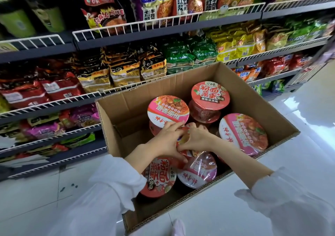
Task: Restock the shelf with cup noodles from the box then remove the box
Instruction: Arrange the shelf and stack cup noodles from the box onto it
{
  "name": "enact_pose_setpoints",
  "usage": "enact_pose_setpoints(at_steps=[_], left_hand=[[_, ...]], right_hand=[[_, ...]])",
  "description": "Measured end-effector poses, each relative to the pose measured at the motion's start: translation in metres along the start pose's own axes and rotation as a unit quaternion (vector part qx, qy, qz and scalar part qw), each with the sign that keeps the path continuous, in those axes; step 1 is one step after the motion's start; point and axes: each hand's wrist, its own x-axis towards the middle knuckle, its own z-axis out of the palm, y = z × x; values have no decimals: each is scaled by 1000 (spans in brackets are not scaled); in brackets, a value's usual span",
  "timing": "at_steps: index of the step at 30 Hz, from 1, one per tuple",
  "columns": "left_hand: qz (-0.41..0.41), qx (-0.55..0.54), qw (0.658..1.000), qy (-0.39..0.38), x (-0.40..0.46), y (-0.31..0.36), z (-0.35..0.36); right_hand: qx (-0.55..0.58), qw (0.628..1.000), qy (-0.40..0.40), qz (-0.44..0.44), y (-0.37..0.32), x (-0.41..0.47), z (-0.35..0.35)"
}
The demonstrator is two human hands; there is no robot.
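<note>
An open cardboard box [235, 83] stands on the white floor in front of the shelf. Several red and pink cup noodles lie in it, among them one at the back [210, 94], one at the left [168, 109], one at the right [243, 134] and two near me [159, 176], [198, 170]. My left hand [167, 139] and my right hand [196, 138] meet in the middle of the box, both wrapped around a cup noodle [182, 140] that they mostly hide.
The wire-fronted shelves [126, 27] behind the box are packed with bagged instant noodles [125, 72]. Green cups [18, 23] stand at the upper left. White tiled floor [308, 109] spreads to the right and in front of the box.
</note>
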Motion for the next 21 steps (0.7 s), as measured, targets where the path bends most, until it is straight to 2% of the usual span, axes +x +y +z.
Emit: enact_pose_setpoints(at_steps=[3,8,12,15,18,21], left_hand=[[41,115,992,-12,-8,-2,8],[86,245,965,-41,-10,-1,10],[120,279,952,-42,-15,-2,10],[125,272,953,-50,-17,-1,7],[16,191,979,-66,-28,-7,2],[-137,127,981,-55,-39,-19,0]], right_hand=[[93,995,-35,-30,10,3,-7],[186,980,-62,27,22,8,-20],[134,988,-58,50,24,26,-18],[20,997,-4,68,23,39,-15],[-54,994,11,94,23,55,-11],[-134,986,-26,96,19,70,2]])
